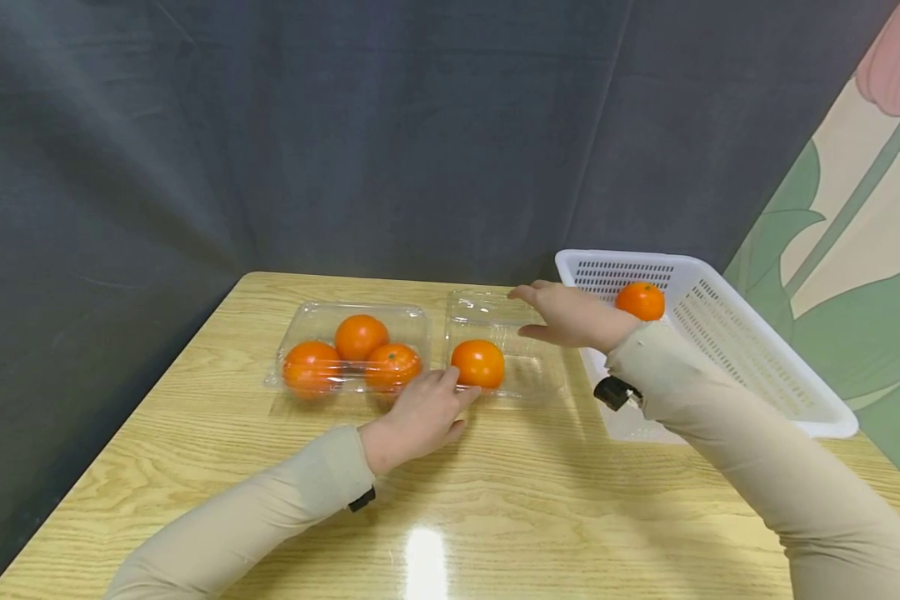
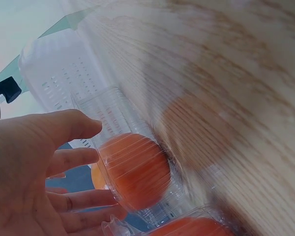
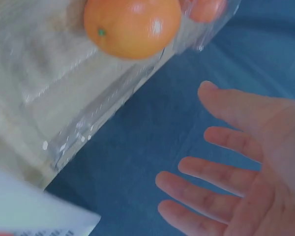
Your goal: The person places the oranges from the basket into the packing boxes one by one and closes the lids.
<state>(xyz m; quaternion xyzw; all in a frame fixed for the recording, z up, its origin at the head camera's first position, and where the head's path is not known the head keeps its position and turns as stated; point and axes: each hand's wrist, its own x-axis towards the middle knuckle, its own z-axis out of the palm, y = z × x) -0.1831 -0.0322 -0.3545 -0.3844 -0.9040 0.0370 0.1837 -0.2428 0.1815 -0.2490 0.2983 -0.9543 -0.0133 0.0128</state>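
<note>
My left hand [image 1: 422, 414] is at the near edge of a clear plastic container [image 1: 528, 367] holding one orange [image 1: 477, 364]. Its fingers are extended; in the left wrist view the fingertips lie along the container's wall, close to the orange [image 2: 137, 169]. Whether they press on it I cannot tell. Over the container's far right side hovers my right hand [image 1: 570, 315], fingers spread and nothing in its grasp. The right wrist view has that hand [image 3: 255, 167] apart from the orange [image 3: 132, 27]. To the left, a second clear container [image 1: 322, 312] holds three oranges.
A white perforated basket [image 1: 750, 333] stands at the right, under my right forearm, with an orange [image 1: 641, 301] inside. Behind the wooden table [image 1: 510, 517] hangs a dark curtain [image 1: 420, 142]. The two containers sit side by side near the table's far edge.
</note>
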